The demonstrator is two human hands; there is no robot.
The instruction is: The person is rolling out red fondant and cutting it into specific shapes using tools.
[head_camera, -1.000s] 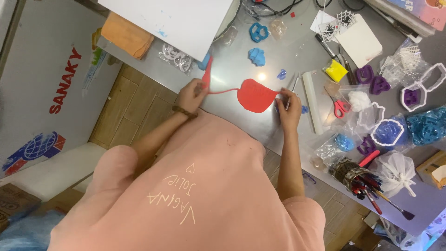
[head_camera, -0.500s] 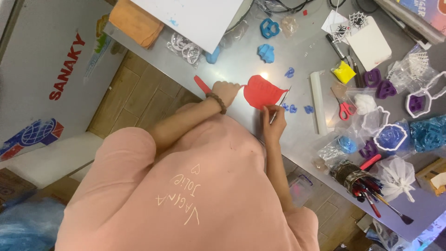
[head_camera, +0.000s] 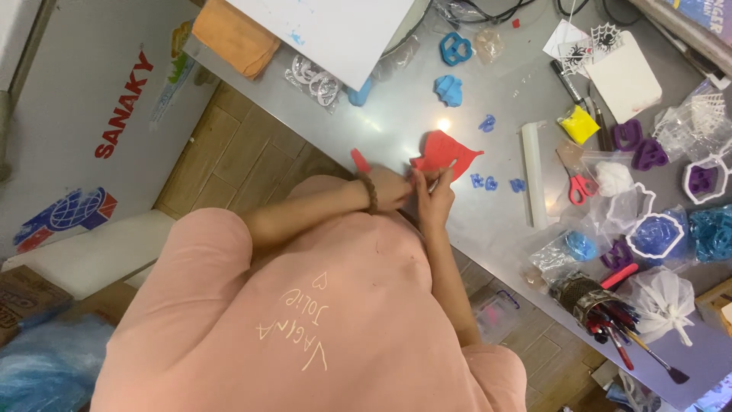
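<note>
Red clay sheet point(head_camera: 444, 150) lies on the grey table point(head_camera: 396, 122), just past both hands, which have drawn together since a second ago: the left hand point(head_camera: 393, 191) now presses its near edge, the right hand point(head_camera: 435, 200) pinches a thin tool point(head_camera: 442, 176) on it. Clear bags point(head_camera: 568, 248) of blue cutters lie right; a white cabinet point(head_camera: 91, 114) with red lettering stands left.

- a craft workshop: steel worktable point(head_camera: 396, 130) strewn with blue and purple moulds point(head_camera: 656, 236), scissors point(head_camera: 581, 185)
- brush pot point(head_camera: 583, 294) lower right, chest freezer point(head_camera: 84, 122) at left
</note>
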